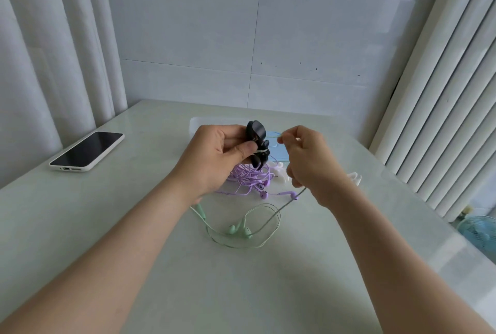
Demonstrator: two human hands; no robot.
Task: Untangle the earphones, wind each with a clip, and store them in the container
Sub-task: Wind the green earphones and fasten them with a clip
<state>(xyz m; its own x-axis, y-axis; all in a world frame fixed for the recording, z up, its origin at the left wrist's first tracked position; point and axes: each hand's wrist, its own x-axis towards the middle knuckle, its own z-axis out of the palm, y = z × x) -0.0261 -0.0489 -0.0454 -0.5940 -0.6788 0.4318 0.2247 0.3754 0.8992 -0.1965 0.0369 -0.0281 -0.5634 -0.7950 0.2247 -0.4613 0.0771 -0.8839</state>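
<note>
The green earphones (240, 229) lie loose on the table (134, 226), their cord rising to the right hand (308, 156), which pinches it. The left hand (214, 156) grips the black clip (256, 143), 1 pale turn across it. Keep the cord taut and lay the turns side by side, clear of the purple earphones (249, 178). The container (198, 122) sits behind.

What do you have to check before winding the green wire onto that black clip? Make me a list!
1. Left hand grips the black clip: ok.
2. Right hand pinches the green cable: ok.
3. Green cable lies in loose loops, no knot: ok.
4. Green earbuds clear of the purple earphones: cannot tell, the cable runs close past them.
5. White clips lie spare beside the purple earphones: ok.
6. Container open and reachable: cannot tell, the hands hide most of it.
</note>
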